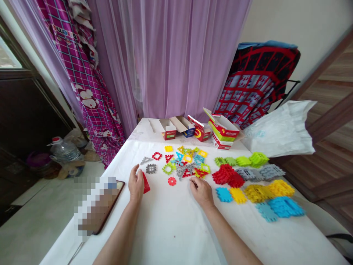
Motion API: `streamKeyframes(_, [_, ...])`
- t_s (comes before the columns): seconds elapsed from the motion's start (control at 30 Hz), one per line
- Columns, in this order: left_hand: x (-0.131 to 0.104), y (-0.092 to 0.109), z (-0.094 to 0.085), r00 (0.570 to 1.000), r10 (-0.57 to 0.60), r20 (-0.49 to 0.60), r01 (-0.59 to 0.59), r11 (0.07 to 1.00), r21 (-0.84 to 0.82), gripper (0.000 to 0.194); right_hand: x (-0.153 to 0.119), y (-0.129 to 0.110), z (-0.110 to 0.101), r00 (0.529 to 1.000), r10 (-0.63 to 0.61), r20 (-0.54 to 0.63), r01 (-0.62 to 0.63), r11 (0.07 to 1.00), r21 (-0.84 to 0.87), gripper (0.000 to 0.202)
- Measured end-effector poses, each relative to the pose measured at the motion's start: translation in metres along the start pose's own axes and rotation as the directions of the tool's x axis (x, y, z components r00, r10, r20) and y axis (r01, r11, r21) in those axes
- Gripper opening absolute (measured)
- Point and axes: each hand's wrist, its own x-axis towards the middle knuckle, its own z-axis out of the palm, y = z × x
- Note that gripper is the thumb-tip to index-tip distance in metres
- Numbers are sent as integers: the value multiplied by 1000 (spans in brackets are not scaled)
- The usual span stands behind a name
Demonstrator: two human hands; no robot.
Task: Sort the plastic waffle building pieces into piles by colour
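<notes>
My left hand (136,184) rests on the table on its side, thumb and fingers apart. Right against its palm side is a flat red piece (146,183), partly covered by the hand. My right hand (202,191) lies with curled fingers just in front of the loose pieces; whether anything is inside them is hidden. Between and beyond the hands spread toothed plastic building pieces: a grey square frame (151,169), a red round piece (171,181), a lime frame (168,168), grey triangles (181,171) and a red triangle (201,173).
Sorted piles stand right of my right hand: red (226,175), lime (257,159), grey (271,172), yellow (281,188) and blue (285,207). Opened cardboard boxes (202,132) line the back edge. A phone (103,206) lies at the left edge, a white bag (281,129) back right.
</notes>
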Motion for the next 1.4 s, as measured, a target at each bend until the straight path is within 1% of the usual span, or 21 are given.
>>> streamKeyframes(0.03, [-1, -5, 4, 999, -38, 31, 39, 998, -47, 33, 0, 0, 0, 1000, -1, 1, 1, 1000, 4, 24])
streamKeyframes(0.1, [-3, -10, 16, 994, -45, 96, 60, 987, -149, 32, -1, 0, 0, 1000, -2, 3, 1, 1000, 17, 25])
streamKeyframes(0.17, [0, -8, 29, 989, -51, 138, 83, 968, -238, 31, -3, 0, 0, 1000, -10, 8, 9, 999, 44, 26])
streamKeyframes(0.23, [8, -6, 40, 981, -96, 168, 149, 931, -333, 31, -1, -1, 0, 1000, -17, 5, 17, 997, 74, 26])
streamKeyframes(0.3, [18, -5, 47, 975, -138, 171, 200, 881, -429, 33, 6, -6, 0, 1000, -30, 4, 30, 995, 91, 26])
streamKeyframes(0.4, [30, -10, 51, 982, -168, 92, 191, 832, -522, 36, 36, -27, 1, 996, -80, 47, 76, 994, 77, 24])
streamKeyframes(0.47, [35, -15, 51, 983, -176, 49, 174, 822, -542, 38, 66, -50, 5, 984, -114, 134, 107, 993, 57, 23])
streamKeyframes(0.53, [36, -19, 51, 985, -168, 40, 163, 828, -537, 38, 99, -75, 14, 965, -126, 230, 124, 992, 21, 24])
streamKeyframes(0.6, [36, -21, 51, 989, -144, 34, 141, 849, -509, 38, 127, -97, 29, 935, -110, 337, 131, 991, -40, 27])
streamKeyframes(0.67, [36, -21, 50, 991, -130, 22, 124, 865, -486, 37, 147, -114, 47, 904, -56, 425, 116, 986, -118, 29])
streamKeyframes(0.73, [37, -21, 49, 991, -128, 23, 123, 865, -487, 36, 158, -124, 64, 880, 0, 475, 102, 977, -188, 32])
streamKeyframes(0.83, [37, -19, 48, 991, -129, 36, 130, 853, -506, 37, 165, -133, 82, 862, 47, 505, 96, 963, -253, 37])
streamKeyframes(0.93, [37, -17, 48, 991, -128, 47, 134, 849, -512, 38, 171, -139, 90, 841, 48, 538, 124, 952, -278, 35])
streamKeyframes(1.03, [37, -15, 48, 990, -126, 61, 140, 860, -491, 39, 177, -142, 88, 822, 42, 568, 145, 949, -280, 40])
streamKeyframes(1.1, [38, -15, 48, 990, -123, 71, 142, 866, -479, 40, 179, -138, 78, 821, 43, 569, 141, 951, -276, 44])
streamKeyframes(1.13, [38, -15, 47, 989, -123, 76, 145, 867, -477, 41, 179, -133, 69, 825, 29, 564, 147, 954, -263, 44])
streamKeyframes(1.2, [39, -16, 47, 988, -121, 92, 151, 868, -474, 42, 175, -118, 44, 839, -39, 543, 184, 959, -216, 46])
streamKeyframes(1.23, [39, -15, 47, 988, -122, 99, 155, 868, -471, 42, 171, -108, 26, 845, -84, 527, 213, 958, -189, 48])
streamKeyframes(1.3, [39, -14, 48, 989, -107, 99, 140, 885, -445, 41, 159, -82, -15, 853, -165, 494, 272, 950, -153, 53])
streamKeyframes(1.37, [40, -12, 48, 988, -102, 117, 142, 893, -426, 40, 145, -50, -64, 860, -208, 466, 308, 940, -149, 58])
streamKeyframes(1.4, [40, -11, 49, 987, -105, 120, 146, 895, -420, 39, 138, -34, -89, 868, -206, 453, 308, 937, -164, 60])
